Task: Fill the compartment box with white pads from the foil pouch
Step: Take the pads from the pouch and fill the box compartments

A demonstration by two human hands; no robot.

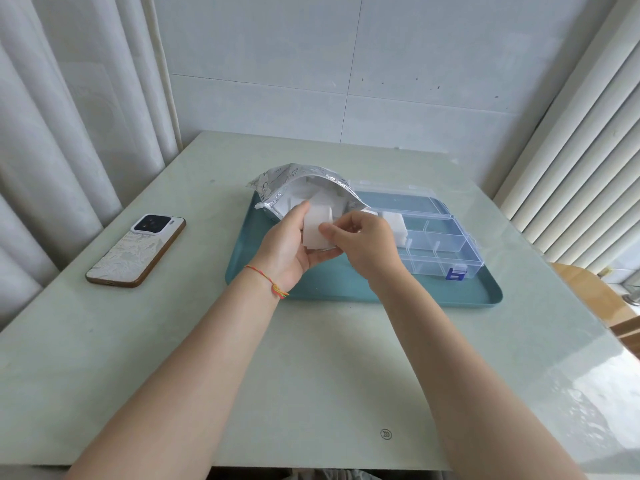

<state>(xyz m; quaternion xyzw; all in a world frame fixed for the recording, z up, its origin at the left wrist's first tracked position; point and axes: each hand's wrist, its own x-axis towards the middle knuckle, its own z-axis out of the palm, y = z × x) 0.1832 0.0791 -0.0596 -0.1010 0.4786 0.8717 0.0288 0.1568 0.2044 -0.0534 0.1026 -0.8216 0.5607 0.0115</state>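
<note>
Both grips, left hand [289, 244] and right hand [363, 241], clasp white pads [317, 227] between them.

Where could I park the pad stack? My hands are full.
Bare tray floor lies in front of the compartment box; bare table lies between tray and phone. Around the foil pouch and both hands it is crowded.

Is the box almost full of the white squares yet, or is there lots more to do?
Not nearly. Some white pads already sit at the left end of the clear compartment box. Right now the left hand holds a small stack of pads and the right hand pinches one off it. The other compartments in view look empty, and the foil pouch still shows more pads inside.
</note>
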